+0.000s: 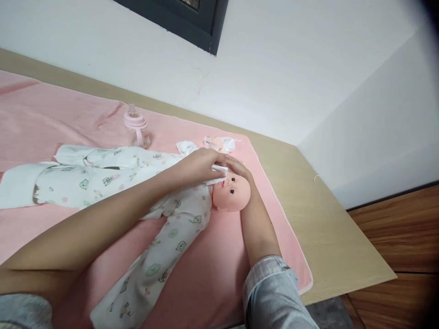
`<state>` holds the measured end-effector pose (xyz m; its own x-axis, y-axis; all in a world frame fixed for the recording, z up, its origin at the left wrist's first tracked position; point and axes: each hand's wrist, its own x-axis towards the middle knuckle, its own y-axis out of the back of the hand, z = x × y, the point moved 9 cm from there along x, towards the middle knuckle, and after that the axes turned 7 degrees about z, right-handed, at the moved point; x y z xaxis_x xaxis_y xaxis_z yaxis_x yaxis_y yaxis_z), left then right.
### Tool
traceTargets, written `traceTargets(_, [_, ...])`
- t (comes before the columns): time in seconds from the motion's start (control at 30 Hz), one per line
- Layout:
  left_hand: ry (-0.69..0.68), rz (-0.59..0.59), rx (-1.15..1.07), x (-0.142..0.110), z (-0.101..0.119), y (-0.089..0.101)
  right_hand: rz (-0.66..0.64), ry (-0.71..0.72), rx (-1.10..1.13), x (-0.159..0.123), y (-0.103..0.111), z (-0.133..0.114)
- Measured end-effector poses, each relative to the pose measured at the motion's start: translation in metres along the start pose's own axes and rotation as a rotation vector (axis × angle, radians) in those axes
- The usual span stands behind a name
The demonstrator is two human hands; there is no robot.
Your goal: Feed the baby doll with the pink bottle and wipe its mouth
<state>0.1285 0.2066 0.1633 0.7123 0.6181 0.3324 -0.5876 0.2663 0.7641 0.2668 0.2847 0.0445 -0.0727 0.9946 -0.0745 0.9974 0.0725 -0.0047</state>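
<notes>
A bald baby doll [236, 195] lies on its back in a white printed sleepsuit [103, 178], head toward the right. My left hand [202, 165] is closed on a folded white tissue [219, 170] by the doll's mouth and cheek. My right hand [237, 165] lies against the far side of the doll's head, its forearm passing around the crown. Its fingers look stretched out, with their tips partly hidden behind my left hand. The doll's near sleeve [151, 269] extends toward me.
A pink-lidded baby bottle [136, 130] stands beyond the doll's legs. Beyond the doll's shoulder lies a small clear-and-white packet-like item [220, 143], its kind unclear. Under everything is a pink blanket [219, 274] on a wooden table [308, 219], against a white wall [260, 82].
</notes>
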Motion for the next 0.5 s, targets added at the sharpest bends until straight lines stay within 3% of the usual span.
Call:
traceTargets(0.17, [0.016,0.001,0.026,-0.001,0.002,0.003,-0.048,-0.080,0.086,-0.010,-0.009,0.003])
traceTargets(0.37, [0.047,0.022,0.064,0.000,0.000,0.018,-0.018,-0.054,0.070,-0.014,-0.010,0.000])
traceTargets(0.5, [0.070,-0.072,0.030,-0.002,-0.003,0.018,-0.047,-0.056,0.104,-0.008,-0.009,0.005])
